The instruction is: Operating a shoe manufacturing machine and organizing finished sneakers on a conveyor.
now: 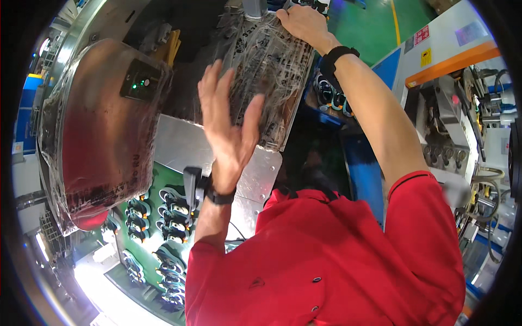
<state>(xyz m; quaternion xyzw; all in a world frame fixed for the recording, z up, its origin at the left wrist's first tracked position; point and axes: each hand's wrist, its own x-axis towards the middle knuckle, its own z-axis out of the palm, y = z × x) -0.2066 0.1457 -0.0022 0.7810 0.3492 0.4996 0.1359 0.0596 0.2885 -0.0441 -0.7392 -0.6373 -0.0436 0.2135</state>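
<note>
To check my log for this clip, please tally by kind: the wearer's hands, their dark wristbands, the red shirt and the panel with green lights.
Hands: 2 (left hand, right hand)
Dark wristbands: 2 (left wristband, right wristband)
Red shirt: 1
Green-lit panel: 1
Total: 6

Left of the table [288, 76] stands a housing [109, 130]; right, a machine [443, 122]. Shoes [173, 217] lie left of the person [326, 255].
</note>
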